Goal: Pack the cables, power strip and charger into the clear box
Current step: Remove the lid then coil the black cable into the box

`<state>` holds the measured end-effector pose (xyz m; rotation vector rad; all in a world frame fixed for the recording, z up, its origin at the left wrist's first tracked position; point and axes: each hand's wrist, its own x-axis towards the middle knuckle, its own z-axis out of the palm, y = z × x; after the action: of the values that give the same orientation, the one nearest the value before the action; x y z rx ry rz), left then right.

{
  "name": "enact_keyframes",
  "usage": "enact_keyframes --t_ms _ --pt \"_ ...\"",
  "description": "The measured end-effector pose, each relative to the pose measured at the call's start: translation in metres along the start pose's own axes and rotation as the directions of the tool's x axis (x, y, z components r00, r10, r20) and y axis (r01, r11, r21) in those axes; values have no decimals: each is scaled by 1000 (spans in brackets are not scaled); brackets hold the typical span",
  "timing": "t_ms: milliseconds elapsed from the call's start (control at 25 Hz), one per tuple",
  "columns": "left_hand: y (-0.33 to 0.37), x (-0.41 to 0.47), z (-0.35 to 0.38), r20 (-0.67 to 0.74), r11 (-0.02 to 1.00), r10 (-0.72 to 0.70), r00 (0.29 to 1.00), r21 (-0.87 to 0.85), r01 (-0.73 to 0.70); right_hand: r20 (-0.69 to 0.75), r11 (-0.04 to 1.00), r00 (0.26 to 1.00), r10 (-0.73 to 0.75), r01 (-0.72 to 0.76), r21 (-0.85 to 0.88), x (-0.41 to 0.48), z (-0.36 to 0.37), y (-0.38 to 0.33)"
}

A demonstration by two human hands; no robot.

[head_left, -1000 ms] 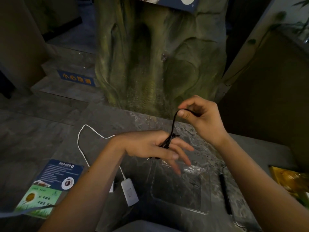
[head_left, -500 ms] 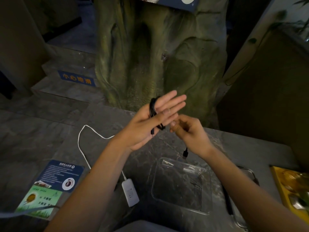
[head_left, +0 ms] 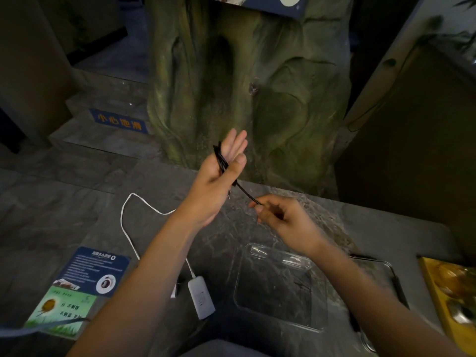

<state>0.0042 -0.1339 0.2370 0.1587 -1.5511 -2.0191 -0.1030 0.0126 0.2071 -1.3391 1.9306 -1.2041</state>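
Clear plastic, the box (head_left: 279, 288): lying open-topped and empty on the grey stone counter (head_left: 231, 233), nearest the viewer. Just left of the box, a white charger (head_left: 201, 297) flat on the counter, its white cord (head_left: 128, 222) looping away up and left of the box, then passing under the left forearm. Further left of the box, a blue and green leaflet (head_left: 79, 287). Right of the box, a dark rod-like item with a thin wire (head_left: 398, 287), too blurred to identify, and beyond that a yellow tray (head_left: 453, 287) at the frame edge. Above the box's far rim, the right hand (head_left: 280, 217), thumb and forefinger pinching the loose end of a black cable (head_left: 222, 163), other fingers curled. Up and left of the box, higher, the left hand (head_left: 219, 181) held palm up with fingers straight and pressed together, cable wound around them in several turns, thumb pressing the coil against the fingers; one short plug end dangling below the palm. Cable taut between both hands, well clear of the box. Behind the box, past the counter edge, a green sculpted tree trunk (head_left: 247, 81); left of it, a step with a blue sign (head_left: 119, 121).
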Motion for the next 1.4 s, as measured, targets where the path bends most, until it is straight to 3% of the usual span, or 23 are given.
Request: enact_keyframes --t_ms 320,480,640,880,1040,1320,1400 --pt "-16 2 -17 15 910 -6 1000 414 -1 31 993 999 10 -6 -115 -5 -11 1" --pt "-15 -1 -33 140 792 -183 973 607 62 -48 993 999 -19 13 -120 -5 -29 -8" --pt "-4 -7 -36 316 805 -394 863 571 158 -121 993 990 -77 66 -97 -5 -42 -24" --pt "9 -12 -23 528 825 -465 711 549 133 -189 973 954 -231 231 -22 -5 -45 -50" --pt "17 -15 -10 572 826 -458 680 557 87 -216 951 935 -280 301 67 1 -44 -59" --pt "19 -20 6 554 841 -491 672 504 198 -278 946 917 -286 317 70 16 -34 -64" --pt "19 -22 8 558 876 -467 686 396 274 -290 958 923 -252 281 61 21 -33 -62"
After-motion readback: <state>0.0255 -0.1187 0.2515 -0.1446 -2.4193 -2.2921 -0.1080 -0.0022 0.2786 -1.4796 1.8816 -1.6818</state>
